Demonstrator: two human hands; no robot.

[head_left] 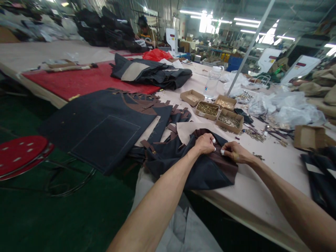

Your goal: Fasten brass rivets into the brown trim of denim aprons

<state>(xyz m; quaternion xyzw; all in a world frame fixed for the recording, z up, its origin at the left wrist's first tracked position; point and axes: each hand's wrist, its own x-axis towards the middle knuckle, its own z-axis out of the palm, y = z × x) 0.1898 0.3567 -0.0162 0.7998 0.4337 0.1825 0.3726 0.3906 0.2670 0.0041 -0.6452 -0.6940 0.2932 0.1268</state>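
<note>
Dark garment [202, 176]: bunched at the table's near edge, beneath and between the fingers, its longer run going left to right, a brown panel [222, 162] facing up
Left hand [205, 143]: nearer the garment's middle, fingers curled over the cloth; whether they pinch it I cannot tell
Right hand [233, 153]: by the brown panel's right side, thumb and finger drawn close, grip likewise unclear
Table [265, 203]: pale-topped, cardboard boxes [228, 127] of small metal pieces just beyond the hands
Room: cluttered workshop, strip lights [246, 25] overhead, a co-worker [147, 33] far back
</note>
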